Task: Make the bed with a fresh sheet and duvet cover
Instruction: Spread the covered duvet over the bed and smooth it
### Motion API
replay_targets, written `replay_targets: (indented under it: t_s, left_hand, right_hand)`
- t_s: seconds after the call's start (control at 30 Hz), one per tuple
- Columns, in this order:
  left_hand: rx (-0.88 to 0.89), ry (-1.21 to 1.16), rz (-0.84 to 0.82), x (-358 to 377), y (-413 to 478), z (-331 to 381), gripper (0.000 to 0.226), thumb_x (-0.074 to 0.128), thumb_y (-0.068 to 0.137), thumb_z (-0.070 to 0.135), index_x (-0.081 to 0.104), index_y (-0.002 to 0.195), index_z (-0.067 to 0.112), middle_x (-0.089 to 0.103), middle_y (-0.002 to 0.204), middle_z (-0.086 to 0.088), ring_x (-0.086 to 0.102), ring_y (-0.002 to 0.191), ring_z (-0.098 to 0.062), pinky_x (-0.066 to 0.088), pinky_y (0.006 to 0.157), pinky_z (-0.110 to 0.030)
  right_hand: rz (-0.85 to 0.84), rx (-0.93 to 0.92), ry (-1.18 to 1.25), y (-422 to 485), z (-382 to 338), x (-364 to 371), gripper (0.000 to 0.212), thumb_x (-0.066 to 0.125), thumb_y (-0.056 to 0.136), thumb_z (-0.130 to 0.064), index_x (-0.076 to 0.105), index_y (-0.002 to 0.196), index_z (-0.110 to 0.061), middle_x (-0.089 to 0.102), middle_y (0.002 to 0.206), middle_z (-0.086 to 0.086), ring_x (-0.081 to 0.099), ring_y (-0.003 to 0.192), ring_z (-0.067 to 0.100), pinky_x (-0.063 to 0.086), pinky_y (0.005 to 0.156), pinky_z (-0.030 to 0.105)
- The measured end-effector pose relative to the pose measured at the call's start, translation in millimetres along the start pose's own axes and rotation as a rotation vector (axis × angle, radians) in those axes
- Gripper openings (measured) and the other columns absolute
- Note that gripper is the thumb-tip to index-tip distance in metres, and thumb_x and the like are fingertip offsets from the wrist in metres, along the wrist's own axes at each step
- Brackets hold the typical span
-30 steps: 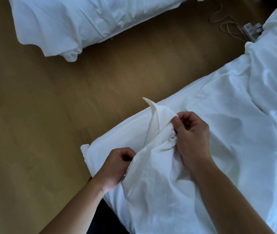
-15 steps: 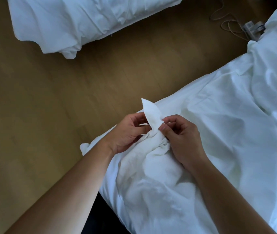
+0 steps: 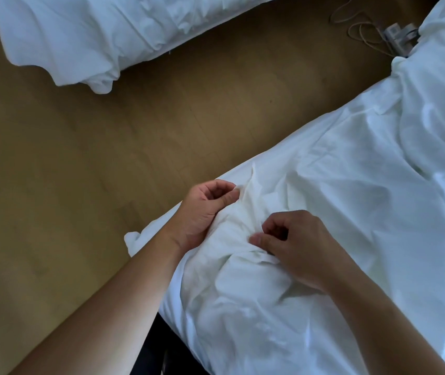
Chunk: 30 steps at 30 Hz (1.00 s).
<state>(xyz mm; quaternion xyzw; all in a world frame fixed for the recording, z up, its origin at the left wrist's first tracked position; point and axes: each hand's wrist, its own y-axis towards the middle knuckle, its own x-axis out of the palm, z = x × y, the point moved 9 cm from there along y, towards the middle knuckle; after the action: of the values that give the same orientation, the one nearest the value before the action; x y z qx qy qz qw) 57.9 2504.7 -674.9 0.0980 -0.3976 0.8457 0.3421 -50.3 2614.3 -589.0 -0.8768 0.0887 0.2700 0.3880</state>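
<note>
Two hands are working at the near corner of the crumpled white cotton bedding (image 3: 324, 171), which is covering the right of the view beside the tan wooden floor (image 3: 80, 171). The left hand (image 3: 205, 212) is pinching a raised fold at its edge, and the right hand (image 3: 297, 244), fingers curled, is seemingly nipping the bunched cloth just beside it. Judging by the creases, the job is sitting midway, with smoothing and tucking left. Whether this cloth is sheet or duvet cover is proving hard to tell, and the second white linen heap (image 3: 94, 36) is running out of frame.
</note>
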Motion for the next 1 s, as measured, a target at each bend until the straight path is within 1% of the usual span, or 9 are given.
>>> replay_targets:
  t_s: [0.07, 0.13, 0.2, 0.3, 0.43, 0.7, 0.8, 0.9, 1.0]
  left_hand:
    - [-0.027, 0.016, -0.021, 6, -3, -7, 0.006, 0.083, 0.079, 0.022, 0.079, 0.082, 0.022, 0.076, 0.085, -0.001, 0.069, 0.073, -0.011, 0.056, 0.066, -0.024]
    - [-0.041, 0.012, -0.056, 10, -6, -12, 0.011, 0.078, 0.084, 0.012, 0.079, 0.091, 0.019, 0.077, 0.095, -0.005, 0.072, 0.08, -0.017, 0.058, 0.07, -0.029]
    - [-0.05, 0.006, -0.076, 12, -8, -13, 0.016, 0.075, 0.085, 0.008, 0.078, 0.098, 0.016, 0.077, 0.101, -0.007, 0.073, 0.086, -0.02, 0.059, 0.072, -0.031]
    - [-0.032, 0.037, 0.004, 1, -9, -10, 0.012, 0.075, 0.086, 0.018, 0.078, 0.098, 0.019, 0.077, 0.097, -0.004, 0.072, 0.083, -0.017, 0.057, 0.071, -0.03]
    - [-0.038, 0.174, 0.114, -30, -26, -13, 0.037, 0.072, 0.085, 0.057, 0.073, 0.089, 0.021, 0.069, 0.087, -0.001, 0.06, 0.08, -0.014, 0.052, 0.072, -0.028]
    - [-0.099, 0.46, -0.033, -48, -81, -37, 0.016, 0.059, 0.098, 0.002, 0.066, 0.083, 0.001, 0.061, 0.074, -0.018, 0.055, 0.069, -0.017, 0.045, 0.067, -0.03]
    - [-0.182, 0.495, -0.09, -47, -109, -58, 0.016, 0.059, 0.097, 0.003, 0.064, 0.083, 0.0, 0.058, 0.071, -0.01, 0.053, 0.068, -0.017, 0.043, 0.071, -0.035]
    - [-0.051, 0.369, 0.197, -68, -82, -20, 0.011, 0.063, 0.097, 0.012, 0.07, 0.091, 0.005, 0.07, 0.085, -0.01, 0.064, 0.077, -0.017, 0.053, 0.072, -0.029]
    - [0.081, 0.486, 0.074, -45, -44, 21, 0.009, 0.071, 0.093, 0.013, 0.073, 0.085, 0.017, 0.072, 0.081, -0.001, 0.064, 0.074, -0.014, 0.054, 0.069, -0.028]
  right_hand:
    - [-0.086, -0.048, -0.012, 6, -8, 5, 0.025, 0.074, 0.087, -0.038, 0.066, 0.064, -0.032, 0.06, 0.075, -0.013, 0.055, 0.069, 0.002, 0.039, 0.063, 0.014]
    - [0.085, -0.09, 0.04, 20, -11, -15, 0.011, 0.077, 0.083, -0.038, 0.069, 0.078, -0.042, 0.058, 0.104, -0.013, 0.057, 0.095, 0.002, 0.04, 0.084, 0.016]
    - [0.141, -0.034, 0.048, 35, -4, -27, 0.041, 0.083, 0.073, -0.044, 0.064, 0.109, -0.036, 0.054, 0.12, -0.011, 0.053, 0.11, 0.006, 0.042, 0.097, 0.025]
    - [-0.134, 0.052, 0.152, 54, 7, 4, 0.04, 0.081, 0.08, -0.044, 0.067, 0.108, -0.021, 0.068, 0.093, -0.013, 0.064, 0.08, 0.005, 0.054, 0.075, 0.031]
    - [0.099, -0.007, 0.267, 73, 6, -6, 0.04, 0.072, 0.091, -0.037, 0.06, 0.076, -0.002, 0.049, 0.058, -0.004, 0.044, 0.055, 0.01, 0.036, 0.054, 0.028]
    - [0.312, -0.063, 0.278, 79, -6, -21, 0.047, 0.071, 0.091, -0.037, 0.045, 0.068, -0.007, 0.037, 0.055, -0.009, 0.033, 0.053, 0.007, 0.029, 0.048, 0.019]
    - [0.31, -0.067, 0.315, 82, -8, -27, 0.04, 0.07, 0.092, -0.037, 0.049, 0.065, -0.017, 0.045, 0.051, -0.016, 0.04, 0.049, 0.002, 0.033, 0.049, 0.014]
    - [0.142, -0.092, 0.344, 83, -17, -5, 0.031, 0.073, 0.091, -0.036, 0.059, 0.069, -0.018, 0.052, 0.054, -0.017, 0.045, 0.048, -0.002, 0.035, 0.048, 0.009]
    - [0.145, -0.076, 0.353, 80, -17, 7, 0.036, 0.073, 0.09, -0.038, 0.055, 0.068, -0.016, 0.046, 0.051, -0.017, 0.04, 0.047, 0.0, 0.033, 0.046, 0.011]
